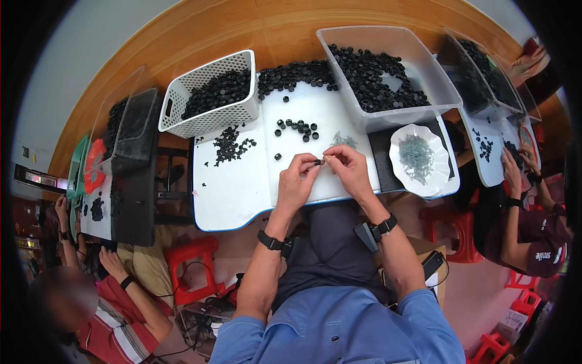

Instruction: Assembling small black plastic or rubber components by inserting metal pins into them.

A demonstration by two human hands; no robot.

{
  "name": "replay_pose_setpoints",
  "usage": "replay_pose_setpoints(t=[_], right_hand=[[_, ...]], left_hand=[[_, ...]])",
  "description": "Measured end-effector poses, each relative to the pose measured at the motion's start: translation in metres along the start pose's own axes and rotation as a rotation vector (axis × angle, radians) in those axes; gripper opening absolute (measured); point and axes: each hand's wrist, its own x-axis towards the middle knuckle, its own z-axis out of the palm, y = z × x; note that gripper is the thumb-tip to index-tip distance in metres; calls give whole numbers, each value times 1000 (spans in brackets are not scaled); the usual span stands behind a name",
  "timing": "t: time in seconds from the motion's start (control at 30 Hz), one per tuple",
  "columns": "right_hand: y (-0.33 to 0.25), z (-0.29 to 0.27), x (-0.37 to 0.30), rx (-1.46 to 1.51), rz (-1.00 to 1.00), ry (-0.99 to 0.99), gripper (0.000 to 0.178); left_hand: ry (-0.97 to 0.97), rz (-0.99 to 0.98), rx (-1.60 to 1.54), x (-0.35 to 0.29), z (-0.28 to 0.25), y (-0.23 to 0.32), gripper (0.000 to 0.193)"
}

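Open lane at eight, squeeze at twelve!
Out from the left hand (295,182) and right hand (351,173), bare white counter (239,191) runs wide toward eight; at twelve, a narrow channel threads between loose black caps (301,127) and clear bits (344,140), then hits a black heap (297,74); the tall white basket (215,121) walls off ten, the clear bin (394,119) one, the scalloped plate (435,185) three.
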Motion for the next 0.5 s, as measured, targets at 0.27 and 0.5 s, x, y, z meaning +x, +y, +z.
replay_pose_setpoints(t=[0.27, 0.5], right_hand=[[7, 0, 4, 56, 22, -128, 16], [4, -5, 6, 89, 50, -171, 16]], left_hand=[[-17, -2, -37, 0, -3, -10, 23], [-1, 25, -42, 1, -2, -5, 22]])
